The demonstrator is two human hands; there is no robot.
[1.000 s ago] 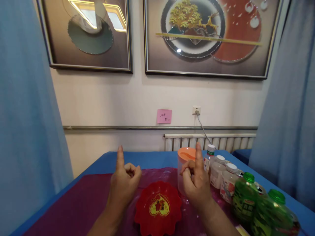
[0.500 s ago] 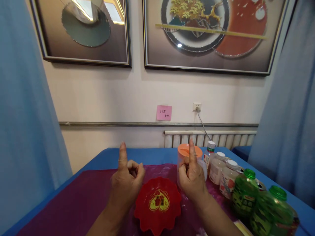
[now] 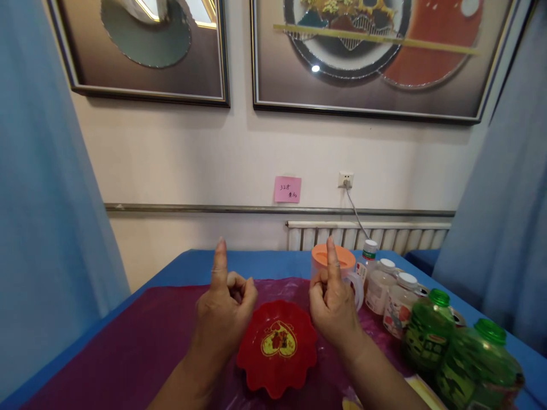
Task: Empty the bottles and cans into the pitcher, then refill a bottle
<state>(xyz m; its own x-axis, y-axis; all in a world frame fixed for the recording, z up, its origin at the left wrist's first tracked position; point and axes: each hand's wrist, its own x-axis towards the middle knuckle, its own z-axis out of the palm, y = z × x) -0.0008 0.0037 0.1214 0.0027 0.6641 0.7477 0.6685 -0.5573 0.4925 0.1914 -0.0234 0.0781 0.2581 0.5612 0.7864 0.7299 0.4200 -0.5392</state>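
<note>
My left hand [image 3: 224, 310] is raised above the table, its index finger pointing up and the other fingers curled in, holding nothing. My right hand [image 3: 332, 304] makes the same gesture a little to the right, index finger up, other fingers folded, empty. Between and below them a red scalloped plastic dish [image 3: 277, 347] with a yellow heart design lies on the purple plastic sheet [image 3: 141, 347]. Just behind my right hand stands a translucent jug with an orange lid [image 3: 337, 259].
Small white-capped bottles [image 3: 387, 287] and two green-capped bottles [image 3: 429, 333] line the right side of the blue table [image 3: 256, 267]. Behind are a wall with a pink note [image 3: 287, 189], a socket, a radiator and framed pictures. Blue curtains hang at both sides.
The view has tilted down slightly and both hands sit a little higher and closer together over the dish. Their pointing gesture is unchanged.
</note>
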